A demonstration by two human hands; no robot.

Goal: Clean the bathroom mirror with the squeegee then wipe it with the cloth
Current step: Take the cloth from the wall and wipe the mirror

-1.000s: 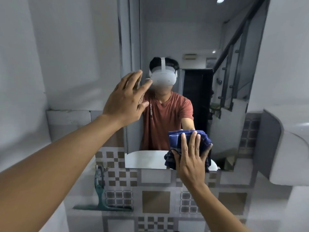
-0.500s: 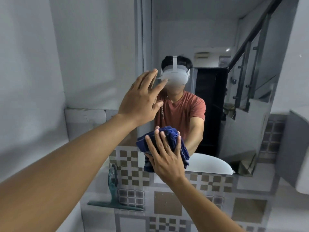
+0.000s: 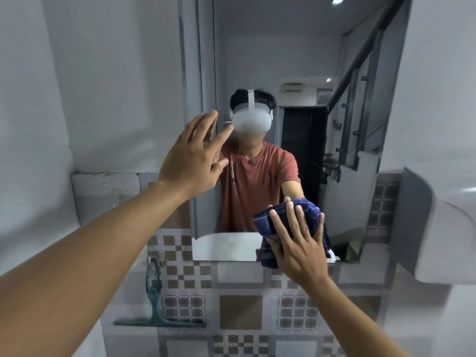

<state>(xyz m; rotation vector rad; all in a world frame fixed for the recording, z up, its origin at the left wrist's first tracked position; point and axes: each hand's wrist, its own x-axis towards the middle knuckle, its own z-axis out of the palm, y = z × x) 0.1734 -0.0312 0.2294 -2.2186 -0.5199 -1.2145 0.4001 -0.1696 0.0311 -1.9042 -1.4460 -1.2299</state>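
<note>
The bathroom mirror point(image 3: 304, 60) hangs on the wall ahead, above a patterned tile band. My right hand point(image 3: 298, 246) presses a dark blue checked cloth point(image 3: 306, 215) flat against the mirror's lower right part, fingers spread over it. My left hand point(image 3: 193, 155) rests open on the mirror's left edge at head height, fingers apart and holding nothing. The green squeegee point(image 3: 154, 313) stands on the ledge at the lower left, handle up and blade down, away from both hands.
A grey wall point(image 3: 90, 86) fills the left side. A white rounded fixture point(image 3: 443, 228) juts out from the right wall beside the mirror. The tiled wall point(image 3: 242, 313) runs below the mirror. The mirror reflects a person in a red shirt and a staircase railing.
My right hand has slid the cloth from the mirror's lower left to its lower right. My left hand has stayed on the mirror's left edge.
</note>
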